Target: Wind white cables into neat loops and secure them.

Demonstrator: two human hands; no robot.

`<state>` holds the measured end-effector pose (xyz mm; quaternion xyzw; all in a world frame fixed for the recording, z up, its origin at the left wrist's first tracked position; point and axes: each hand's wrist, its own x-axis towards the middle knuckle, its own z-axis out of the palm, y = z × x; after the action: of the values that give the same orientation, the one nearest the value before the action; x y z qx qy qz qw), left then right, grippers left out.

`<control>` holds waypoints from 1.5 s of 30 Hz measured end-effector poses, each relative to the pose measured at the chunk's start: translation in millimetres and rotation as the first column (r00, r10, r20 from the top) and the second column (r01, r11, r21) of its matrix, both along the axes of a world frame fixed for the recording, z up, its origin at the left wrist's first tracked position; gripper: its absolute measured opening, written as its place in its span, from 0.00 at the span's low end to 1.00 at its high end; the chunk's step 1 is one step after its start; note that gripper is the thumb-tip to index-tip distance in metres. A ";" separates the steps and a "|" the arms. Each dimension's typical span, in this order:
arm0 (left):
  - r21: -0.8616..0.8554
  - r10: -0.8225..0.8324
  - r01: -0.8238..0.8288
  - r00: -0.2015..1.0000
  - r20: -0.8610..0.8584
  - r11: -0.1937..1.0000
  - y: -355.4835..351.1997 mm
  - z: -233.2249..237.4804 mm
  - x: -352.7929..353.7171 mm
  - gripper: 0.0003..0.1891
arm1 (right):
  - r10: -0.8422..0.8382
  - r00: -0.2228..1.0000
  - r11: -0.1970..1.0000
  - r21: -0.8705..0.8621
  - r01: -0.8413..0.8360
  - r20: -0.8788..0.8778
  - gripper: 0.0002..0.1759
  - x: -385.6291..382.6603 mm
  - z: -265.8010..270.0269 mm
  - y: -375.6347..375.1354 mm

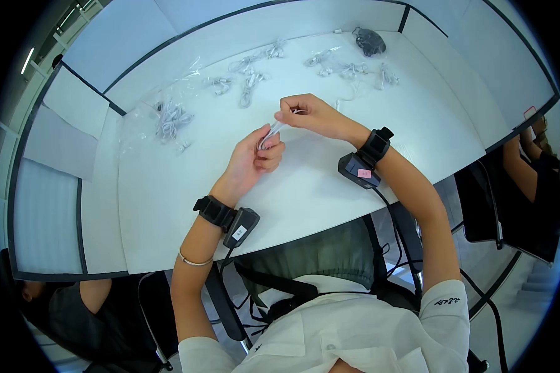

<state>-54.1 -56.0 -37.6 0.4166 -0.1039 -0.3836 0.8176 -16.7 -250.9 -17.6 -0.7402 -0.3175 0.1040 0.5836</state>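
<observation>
Over the middle of the white table, my left hand [260,152] is closed around a bundled white cable [271,132]. My right hand [311,117] pinches the upper end of that same cable, just above and to the right of the left. Parts of the bundle are hidden by my fingers. A thin loose white cable end [338,104] shows just beyond my right hand. Past my hands lie coiled white cables, the nearest being a long bundle [247,93].
A pile of white cables [172,121] with clear plastic bags lies at the left. More cable bundles [353,69] and a dark bundle [369,41] are at the back. Low partitions [298,26] border the white table [186,205]. Other people sit on both sides.
</observation>
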 end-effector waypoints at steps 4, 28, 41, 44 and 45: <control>0.015 0.029 -0.029 0.999 0.016 0.999 -1.3 2.5 0.9 0.16 | -0.020 1.000 1.000 0.021 0.020 0.017 0.20 1.7 -1.5 0.2; 0.404 0.092 -0.481 0.723 0.684 0.778 -7.0 -12.5 -2.7 0.14 | 0.021 0.979 0.987 0.160 0.012 -0.203 0.18 -0.5 8.2 -6.6; 0.414 0.105 -0.591 0.650 0.753 0.692 -4.8 -14.0 0.3 0.14 | -0.012 0.965 1.000 0.001 0.012 -0.261 0.18 2.5 1.4 -7.1; 0.384 0.114 -0.602 0.625 0.772 0.701 -6.4 -15.6 0.1 0.14 | -0.009 0.965 0.999 0.032 0.018 -0.262 0.19 -0.3 2.4 -4.1; 0.389 0.113 -0.596 0.632 0.766 0.702 -6.4 -15.9 -0.2 0.14 | 0.009 0.964 0.999 0.044 0.003 -0.267 0.19 0.2 1.2 -3.7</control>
<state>-54.4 -62.3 -53.5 0.7812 -0.1814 -0.0297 0.5966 -16.5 -254.6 -16.4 -0.7061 -0.2391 0.1966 0.6369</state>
